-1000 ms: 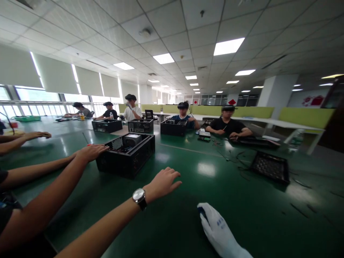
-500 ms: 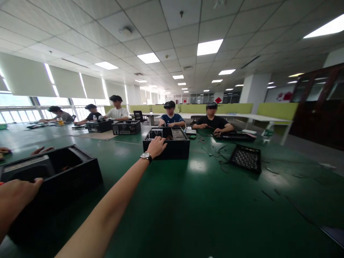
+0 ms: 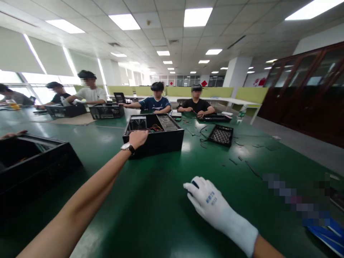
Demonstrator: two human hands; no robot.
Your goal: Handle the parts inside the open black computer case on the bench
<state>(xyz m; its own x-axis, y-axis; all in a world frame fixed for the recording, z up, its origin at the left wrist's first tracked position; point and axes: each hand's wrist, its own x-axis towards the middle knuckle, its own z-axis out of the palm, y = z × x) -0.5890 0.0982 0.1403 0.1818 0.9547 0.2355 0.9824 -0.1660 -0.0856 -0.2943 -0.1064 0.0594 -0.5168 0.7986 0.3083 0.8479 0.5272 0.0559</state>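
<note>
Head view: open black computer case [image 3: 157,134] near the middle of the green worktop [image 3: 166,200], lid off, fan grille, coloured wires and metal plates visible inside. Left hand [image 3: 138,138], bare, watch at the wrist, closed over the case's near left top edge. Right hand [image 3: 205,197], in a white glove, flat and open on the worktop toward the near edge, covering something small and dark. Black perforated panel [image 3: 220,135] lying just right of the case.

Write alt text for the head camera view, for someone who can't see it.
A bare left hand with a wristwatch grips the near edge of an open computer case on a green table; the white-gloved right hand rests flat on the table.
</note>
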